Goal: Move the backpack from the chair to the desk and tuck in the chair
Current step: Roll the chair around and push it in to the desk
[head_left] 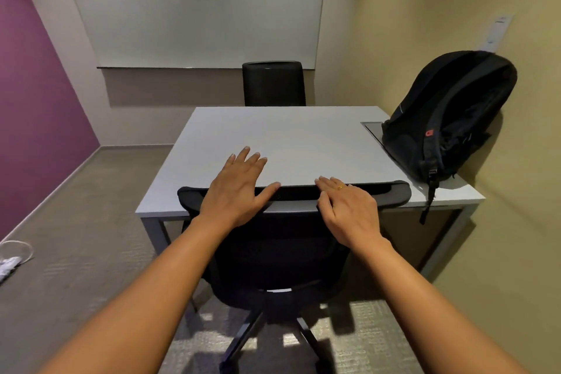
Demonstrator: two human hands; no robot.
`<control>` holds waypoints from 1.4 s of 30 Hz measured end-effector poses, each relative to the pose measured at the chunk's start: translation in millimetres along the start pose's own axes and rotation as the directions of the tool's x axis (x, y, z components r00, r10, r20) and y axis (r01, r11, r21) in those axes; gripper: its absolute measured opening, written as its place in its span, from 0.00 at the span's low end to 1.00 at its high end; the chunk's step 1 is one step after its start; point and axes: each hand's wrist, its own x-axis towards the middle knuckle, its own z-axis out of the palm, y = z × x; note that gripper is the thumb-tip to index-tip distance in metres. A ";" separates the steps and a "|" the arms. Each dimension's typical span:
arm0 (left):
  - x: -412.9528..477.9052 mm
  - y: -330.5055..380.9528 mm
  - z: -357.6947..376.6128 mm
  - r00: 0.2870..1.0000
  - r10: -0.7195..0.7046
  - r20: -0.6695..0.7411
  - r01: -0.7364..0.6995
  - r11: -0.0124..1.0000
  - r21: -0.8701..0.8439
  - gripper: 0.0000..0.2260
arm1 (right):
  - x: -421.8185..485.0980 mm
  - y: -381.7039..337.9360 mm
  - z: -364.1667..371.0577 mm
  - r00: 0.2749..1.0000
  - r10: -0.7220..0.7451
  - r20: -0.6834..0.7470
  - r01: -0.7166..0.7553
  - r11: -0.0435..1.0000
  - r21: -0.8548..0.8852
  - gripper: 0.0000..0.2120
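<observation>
A black backpack (446,118) stands upright on the right side of the grey desk (273,136), leaning against the yellow wall; one strap hangs over the desk's front edge. The black office chair (273,252) is pushed against the desk's near edge, its backrest top level with the desktop. My left hand (239,188) hovers over the backrest's top rail, fingers spread, thumb by the rail. My right hand (349,212) rests flat on the top rail with fingers extended. Neither hand grips anything.
A second black chair (273,83) stands at the desk's far side under a whiteboard (197,9). A cable hatch (372,127) is set in the desk beside the backpack. A clear bin (15,252) sits on the carpet at left. Purple wall left, yellow wall right.
</observation>
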 end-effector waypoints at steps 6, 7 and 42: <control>6.6 4.7 10.8 0.945 -0.320 -0.062 0.326 0.936 0.133 0.33 | 13.3 5.6 6.8 1.000 0.026 -0.017 -0.026 1.000 0.014 0.27; 8.3 5.7 12.1 0.939 -0.340 -0.062 0.345 0.929 0.131 0.33 | 15.7 6.8 7.6 0.999 0.032 -0.019 -0.032 0.999 0.010 0.27; 79.4 -46.0 40.4 0.951 -0.309 0.019 0.304 0.945 0.121 0.35 | 103.5 8.3 57.1 0.999 0.007 -0.041 -0.005 0.997 0.071 0.24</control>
